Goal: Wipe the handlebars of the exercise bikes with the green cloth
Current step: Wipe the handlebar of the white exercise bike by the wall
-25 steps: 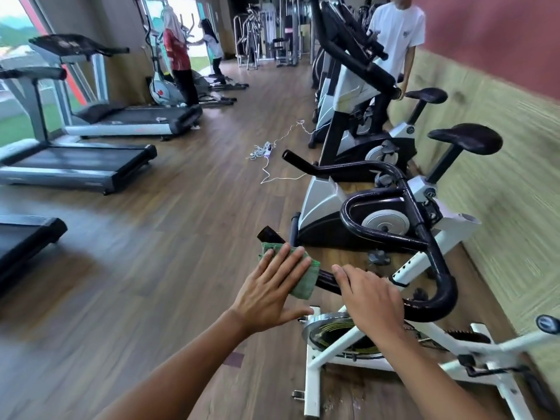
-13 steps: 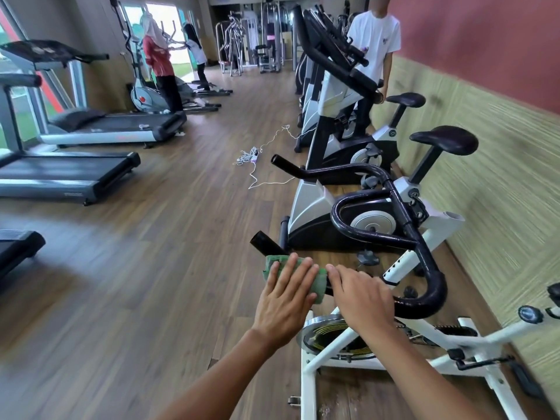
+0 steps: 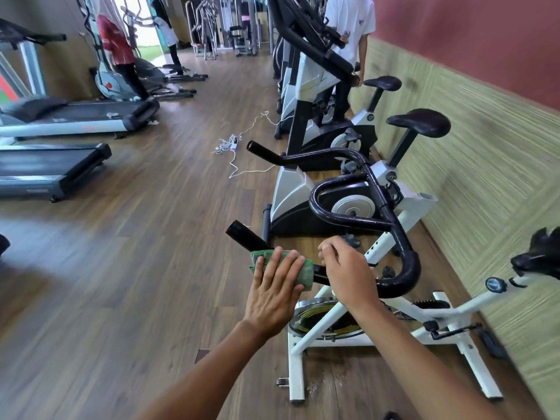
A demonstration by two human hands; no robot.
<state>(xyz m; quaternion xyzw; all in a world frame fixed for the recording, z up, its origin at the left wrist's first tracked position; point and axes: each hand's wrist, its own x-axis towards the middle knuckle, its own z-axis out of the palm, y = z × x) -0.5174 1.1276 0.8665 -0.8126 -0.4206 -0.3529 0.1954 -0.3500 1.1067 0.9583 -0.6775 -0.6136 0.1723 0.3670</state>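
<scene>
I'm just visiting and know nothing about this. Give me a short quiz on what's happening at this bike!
1. Which hand presses the green cloth onto the black handlebar? A) left B) right C) neither
2. True or false: the cloth lies on the floor.
3. Fill in: the nearest bike's frame is painted ____.

Key
1. A: the left hand presses it with flat fingers, and the right hand grips the bar beside it.
2. False: it sits on the handlebar.
3. White.
</scene>
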